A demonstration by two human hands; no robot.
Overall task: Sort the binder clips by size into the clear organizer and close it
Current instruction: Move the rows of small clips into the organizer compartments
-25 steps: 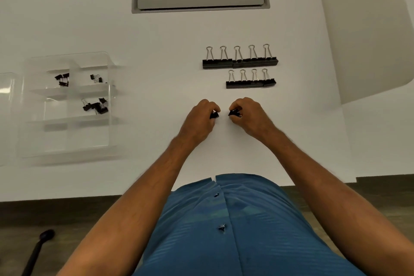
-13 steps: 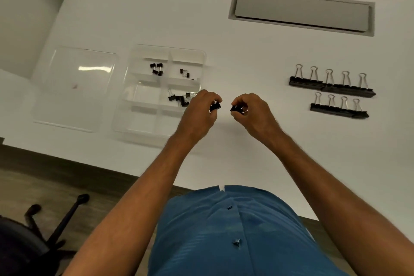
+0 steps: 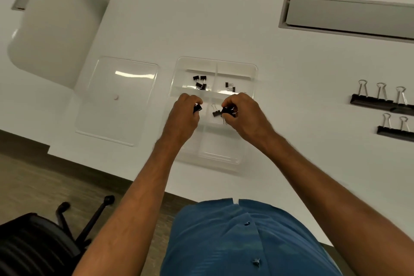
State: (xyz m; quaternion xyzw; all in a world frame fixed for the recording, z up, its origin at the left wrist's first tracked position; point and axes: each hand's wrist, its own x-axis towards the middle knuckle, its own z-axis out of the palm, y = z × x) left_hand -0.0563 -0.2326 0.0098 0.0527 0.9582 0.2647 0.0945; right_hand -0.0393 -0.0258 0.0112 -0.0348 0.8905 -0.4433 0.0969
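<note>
Over the middle row of the clear organizer [image 3: 254,78]: left hand [image 3: 182,116], fingers [image 3: 197,102] pinched on one small black binder clip [image 3: 198,108]; right hand [image 3: 243,114], fingers [image 3: 226,103] pinched on a second small clip [image 3: 228,111], its wire handles partly hidden under the hand.

Item, loose clip [image 3: 215,113]: lies in the middle right compartment, just beside the right-hand clip.

Item, far left compartment: a cluster of smaller clips [image 3: 200,82]. Far right compartment: two more [image 3: 230,86]. Near row looks empty, though glare makes this uncertain.

Item, lid [image 3: 116,98]: clear, flat on the table [image 3: 291,63], left of the organizer, apart from it.

Item, large clips [image 3: 380,98]: two rows at the right edge of the table, handles up, well apart from the tray, partly cut off by the frame.

Handling, judged: small clips are light, rigid steel, painted smooth and likely slippery; best pinched across the flat black body, since the wire loops swing. Large clips are heavier with strong springs; lift by the body, not the handles. The organizer is thin, light plastic and probably slides if nudged; the lid wants both hands at its edges.
</note>
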